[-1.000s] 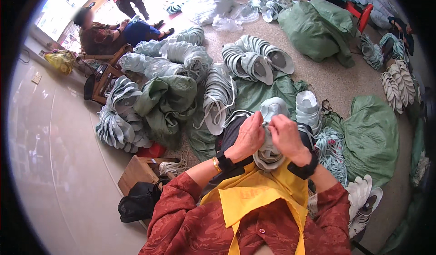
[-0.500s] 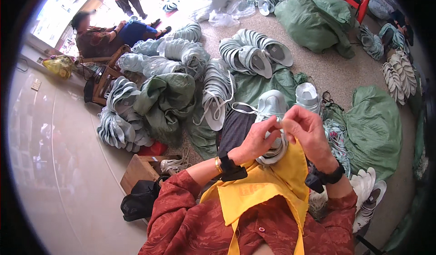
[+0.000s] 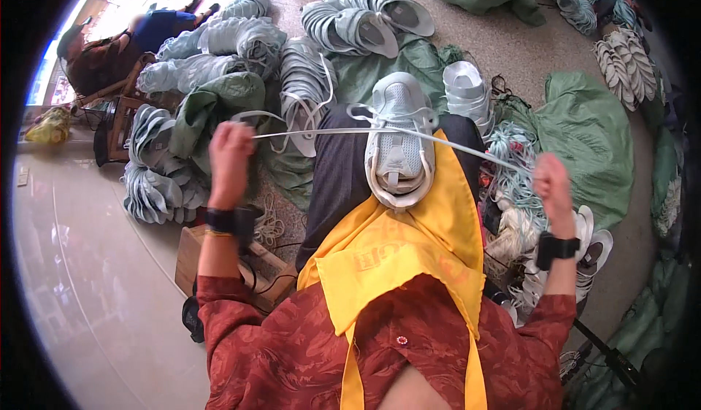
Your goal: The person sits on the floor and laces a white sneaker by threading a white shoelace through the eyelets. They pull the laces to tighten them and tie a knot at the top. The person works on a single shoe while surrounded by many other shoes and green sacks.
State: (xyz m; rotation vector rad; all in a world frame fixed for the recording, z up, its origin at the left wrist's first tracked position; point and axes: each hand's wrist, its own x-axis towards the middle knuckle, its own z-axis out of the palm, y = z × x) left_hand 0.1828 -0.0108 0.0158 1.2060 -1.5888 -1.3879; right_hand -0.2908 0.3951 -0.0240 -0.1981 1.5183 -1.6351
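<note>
A pale grey-green sneaker (image 3: 399, 147) rests on my lap, toe pointing away from me, partly over my yellow apron (image 3: 394, 243). A light shoelace (image 3: 343, 130) runs from the shoe's lacing out to both sides and is drawn nearly straight across it. At the left, my left hand (image 3: 231, 156) is closed round one end of the lace, well clear of the shoe. My right hand (image 3: 553, 189), a closed fist on the right, grips the other end. Both hands are slightly blurred. A loose loop of lace lies by the shoe's upper left.
Rows of nested shoe uppers (image 3: 350, 27) lie on the floor ahead and left. Another pale shoe piece (image 3: 467, 92) stands beyond my right knee. Bundled laces (image 3: 511, 162) and a green sack (image 3: 584, 154) lie at right. A wooden stool (image 3: 193, 260) is at left; another person sits farther off.
My hands were close together above the shoe, fingers pinched; they have swung far apart to either side, stretching the lace between them. The view has shifted, showing the whole shoe.
</note>
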